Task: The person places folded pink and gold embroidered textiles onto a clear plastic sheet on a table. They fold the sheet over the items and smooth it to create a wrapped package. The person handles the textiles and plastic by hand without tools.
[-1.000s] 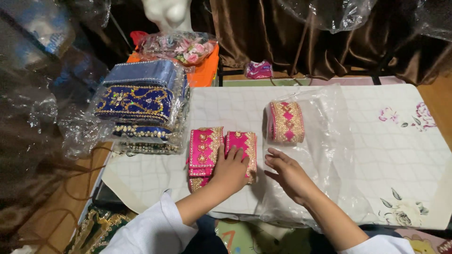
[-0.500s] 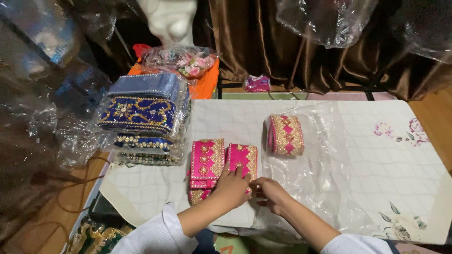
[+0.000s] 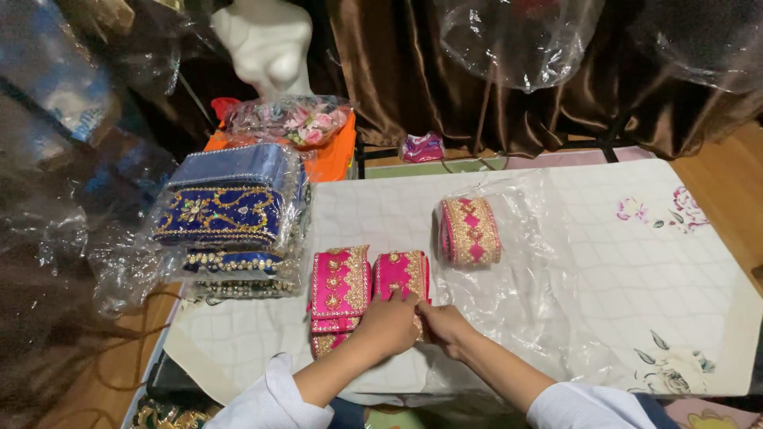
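Observation:
Two pink and gold embroidered bands lie side by side on the white checked table cover (image 3: 381, 214): the left band (image 3: 339, 284) and the right band (image 3: 403, 274). My left hand (image 3: 388, 324) rests on the near end of the right band, fingers curled over it. My right hand (image 3: 447, 327) touches the same band's near right edge, next to the left hand. A third pink and gold band (image 3: 470, 230) stands rolled up farther back on a clear plastic sheet (image 3: 540, 294).
A stack of blue and gold embroidered pieces wrapped in clear plastic (image 3: 226, 218) sits at the table's left edge. Behind it are an orange box with pink flowers in plastic (image 3: 298, 127), a white mannequin bust (image 3: 266, 44), and brown curtains (image 3: 477, 71).
My right hand has moved left from the plastic sheet to the near end of the right pink band, joining my left hand there. The view has shifted slightly.

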